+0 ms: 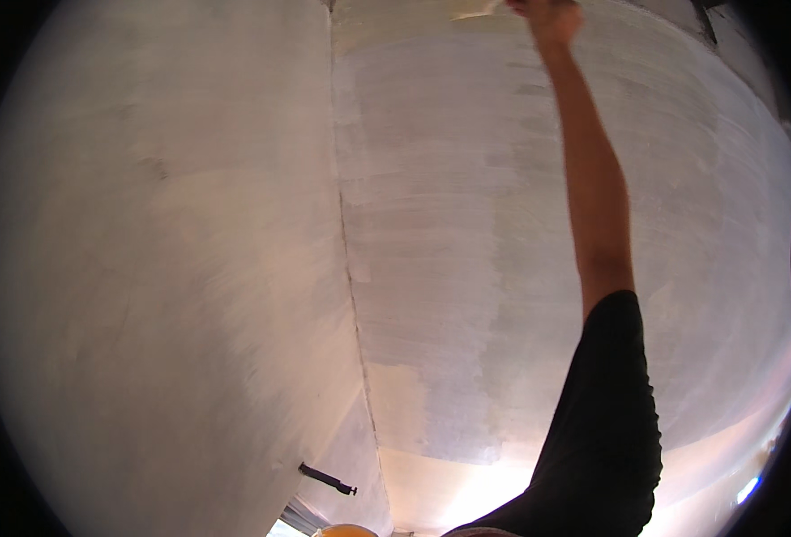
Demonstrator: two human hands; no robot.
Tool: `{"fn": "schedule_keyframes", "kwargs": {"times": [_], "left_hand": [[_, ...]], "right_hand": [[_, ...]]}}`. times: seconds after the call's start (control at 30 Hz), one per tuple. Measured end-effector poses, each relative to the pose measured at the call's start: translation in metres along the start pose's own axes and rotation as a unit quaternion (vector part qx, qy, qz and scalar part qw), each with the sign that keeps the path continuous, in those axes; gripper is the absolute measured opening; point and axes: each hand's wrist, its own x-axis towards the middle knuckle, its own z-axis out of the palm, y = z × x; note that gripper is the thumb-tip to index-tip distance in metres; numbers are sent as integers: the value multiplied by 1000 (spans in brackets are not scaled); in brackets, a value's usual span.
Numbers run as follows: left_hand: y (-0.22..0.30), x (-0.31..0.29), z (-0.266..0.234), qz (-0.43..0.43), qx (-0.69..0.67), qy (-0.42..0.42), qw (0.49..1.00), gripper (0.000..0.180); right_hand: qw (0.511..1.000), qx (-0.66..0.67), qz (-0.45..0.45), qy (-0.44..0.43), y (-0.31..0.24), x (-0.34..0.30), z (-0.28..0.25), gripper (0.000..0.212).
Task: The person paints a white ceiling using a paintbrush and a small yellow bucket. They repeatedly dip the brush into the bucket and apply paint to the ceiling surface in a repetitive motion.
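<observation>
My right arm, in a short dark sleeve, stretches up along a pale wall [431, 233]. At the top edge of the view my right hand [554, 20] is closed, with its fingers partly cut off by the frame. Just left of it shows a pale, streaky wedge-shaped tool [478, 12] close to the wall; it seems to be in the hand, but its kind is unclear. Broad sideways streaks and darker, damp-looking patches mark the wall surface below it. My left hand is out of view.
A second pale wall [171, 233] meets this one at a rough vertical seam [345, 234]. Low down sticks out a short black bar [327, 479]. A rounded yellow-orange object [347, 531] shows at the bottom edge. Bright light falls at the lower right.
</observation>
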Motion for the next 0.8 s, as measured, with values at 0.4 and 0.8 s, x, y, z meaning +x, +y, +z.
{"fn": "schedule_keyframes", "kwargs": {"times": [0.4,0.8], "left_hand": [[-11,-21,18,53,22,76,995,27],[-1,-4,35,-14,27,35,999,34]], "right_hand": [[974,-216,-62,40,21,-85,212,20],[884,-407,-231,-14,79,93,-102,18]]}}
